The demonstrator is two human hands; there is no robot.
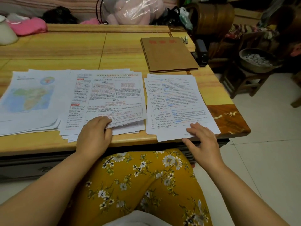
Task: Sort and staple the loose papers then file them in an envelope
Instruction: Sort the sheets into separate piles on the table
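Dim, warm indoor light; soft overall blur, wide-angle bending at edges.

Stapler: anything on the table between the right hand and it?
The right hand rests on the right paper stack at the near edge. The stapler sits at the far right edge beside the brown envelope. Only flat papers and bare table lie between; nothing blocks a reach.

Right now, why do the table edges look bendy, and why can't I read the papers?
Head view: the wide-angle lens bows the table edges; the print on the middle papers is soft and too small to read; the room's right side is dim; both hands, left hand and right hand, look sharp enough.
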